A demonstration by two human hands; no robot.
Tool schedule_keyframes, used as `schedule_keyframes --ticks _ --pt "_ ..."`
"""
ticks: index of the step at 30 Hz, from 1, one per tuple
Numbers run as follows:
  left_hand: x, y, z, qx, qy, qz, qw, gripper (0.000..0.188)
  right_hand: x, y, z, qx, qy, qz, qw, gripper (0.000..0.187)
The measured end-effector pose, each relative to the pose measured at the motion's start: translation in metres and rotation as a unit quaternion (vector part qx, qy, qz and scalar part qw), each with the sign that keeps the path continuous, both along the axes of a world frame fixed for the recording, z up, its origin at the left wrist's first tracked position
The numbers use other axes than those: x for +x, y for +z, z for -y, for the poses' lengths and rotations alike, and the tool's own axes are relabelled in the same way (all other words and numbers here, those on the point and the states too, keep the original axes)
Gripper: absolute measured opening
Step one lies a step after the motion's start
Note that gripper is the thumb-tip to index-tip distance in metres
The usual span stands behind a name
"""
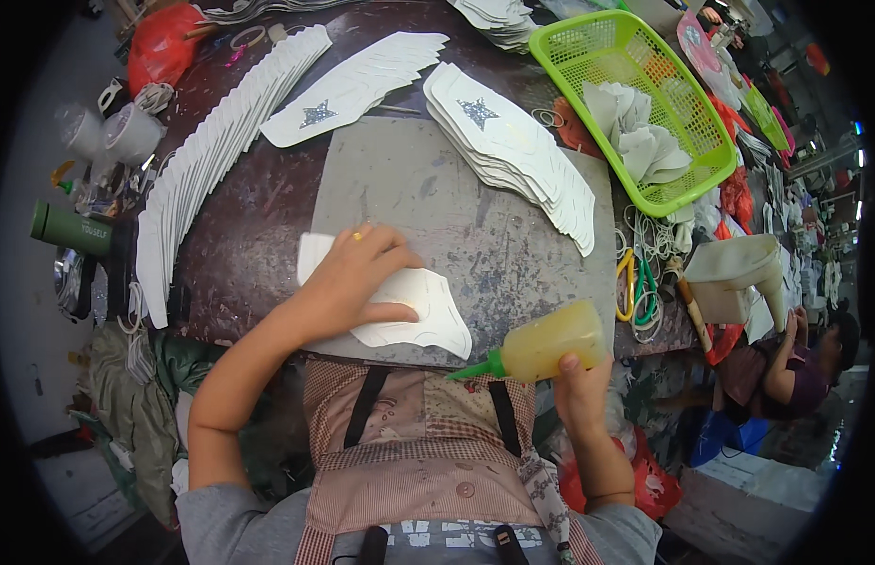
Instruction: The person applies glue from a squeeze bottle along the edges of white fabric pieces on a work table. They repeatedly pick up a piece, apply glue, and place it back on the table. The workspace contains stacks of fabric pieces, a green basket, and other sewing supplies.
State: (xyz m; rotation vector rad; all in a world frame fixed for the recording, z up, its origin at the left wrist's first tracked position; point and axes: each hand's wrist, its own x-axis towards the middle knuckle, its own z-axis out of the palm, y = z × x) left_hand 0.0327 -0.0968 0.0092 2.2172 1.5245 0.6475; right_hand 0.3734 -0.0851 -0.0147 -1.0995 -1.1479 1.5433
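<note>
My left hand (pixel 357 273) is on a curved white shoe-upper-like cut piece (pixel 435 306) at the near edge of a grey board (pixel 400 188). Its thumb lies on top of the piece and its fingers bend over the far side, holding it. My right hand (pixel 581 386) is wrapped round a squeeze bottle (pixel 555 341) of yellowish liquid. The bottle is tipped on its side, and its green nozzle (pixel 480 367) points left, just below the piece and apart from it.
Fanned white pieces (pixel 225 141) curve along the left. Star-marked pieces lie in a small group (pixel 353 89) and a thicker stack (pixel 513 151). A green basket (pixel 677 202) holds white pieces at the right, near scissors (pixel 627 282) and a pale container (pixel 729 268). Another person (pixel 804 367) sits far right.
</note>
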Motion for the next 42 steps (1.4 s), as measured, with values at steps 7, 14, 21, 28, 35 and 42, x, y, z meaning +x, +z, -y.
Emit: schedule_keyframes --ticks 7,14,21,28,35,42 --pt "0.011 -0.006 0.02 0.018 0.095 -0.006 0.995 0.053 -0.001 0.014 -0.025 -0.013 -0.05 -0.062 0.997 0.06" --pt "0.012 -0.006 0.02 0.017 0.099 0.002 0.995 0.055 -0.003 0.012 -0.027 -0.003 -0.023 -0.017 1.0 0.06" --pt "0.012 -0.005 0.021 0.016 0.103 0.007 0.995 0.054 0.003 0.005 -0.025 -0.012 -0.028 -0.017 0.999 0.061" --pt "0.0 -0.004 0.025 0.004 0.13 0.12 0.984 0.041 0.02 -0.005 -0.043 -0.009 -0.018 -0.165 0.986 0.059" --pt "-0.099 0.055 -0.082 0.088 0.287 0.31 0.902 0.037 0.026 -0.024 -0.073 0.042 -0.114 -0.254 0.96 0.061" --pt "-0.174 -0.044 -0.159 0.098 0.39 0.134 0.906 0.05 0.023 -0.026 -0.078 0.017 -0.118 -0.277 0.953 0.061"
